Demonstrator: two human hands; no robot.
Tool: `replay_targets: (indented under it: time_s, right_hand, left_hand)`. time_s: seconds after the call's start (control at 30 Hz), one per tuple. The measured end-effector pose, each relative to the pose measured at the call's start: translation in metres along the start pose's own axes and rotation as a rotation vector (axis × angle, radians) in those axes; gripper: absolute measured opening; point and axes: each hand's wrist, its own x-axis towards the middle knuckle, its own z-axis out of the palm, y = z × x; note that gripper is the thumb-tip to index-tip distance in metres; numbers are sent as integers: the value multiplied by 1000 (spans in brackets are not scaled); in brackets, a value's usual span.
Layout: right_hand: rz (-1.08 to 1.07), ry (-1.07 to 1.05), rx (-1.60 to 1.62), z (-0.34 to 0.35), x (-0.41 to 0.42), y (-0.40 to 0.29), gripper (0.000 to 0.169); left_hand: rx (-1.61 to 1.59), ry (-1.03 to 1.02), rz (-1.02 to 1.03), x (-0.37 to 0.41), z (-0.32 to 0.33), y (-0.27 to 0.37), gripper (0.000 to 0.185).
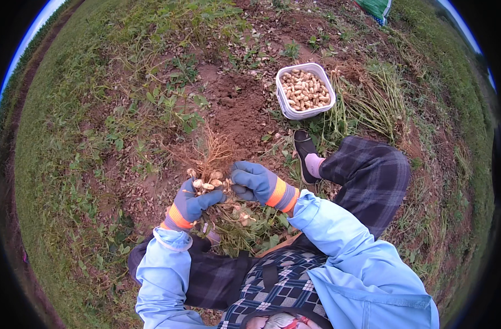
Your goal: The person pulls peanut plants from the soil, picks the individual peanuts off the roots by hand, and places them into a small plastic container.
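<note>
In the head view, my left hand, in a blue-grey glove with an orange cuff, grips an uprooted peanut plant. Its thin roots point up and away from me, and pale peanut pods cluster just above my glove. The leafy stems hang down towards my lap. My right hand, gloved alike, is at the right side of the pods with its fingers bent together; whether a pod is between the fingertips is hidden. Beyond it to the upper right is a white plastic bucket with many peanuts in it.
Pulled peanut plants lie in a heap right of the bucket. Loose reddish soil is ahead of my hands. Growing plants cover the left side. My shoe rests below the bucket. A green sack is at the top right.
</note>
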Motion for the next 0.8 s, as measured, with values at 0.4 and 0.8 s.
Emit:
replay_targets:
  time_s: [0.4, 0.8]
  right_hand:
    - [13, 49, -98, 1, 1, -30, 14]
    - [-190, 709, 211, -133, 30, -114, 13]
  left_hand:
    - [-23, -3, -18, 6, 6, 6, 31]
    - [84, 40, 56, -4, -10, 5, 25]
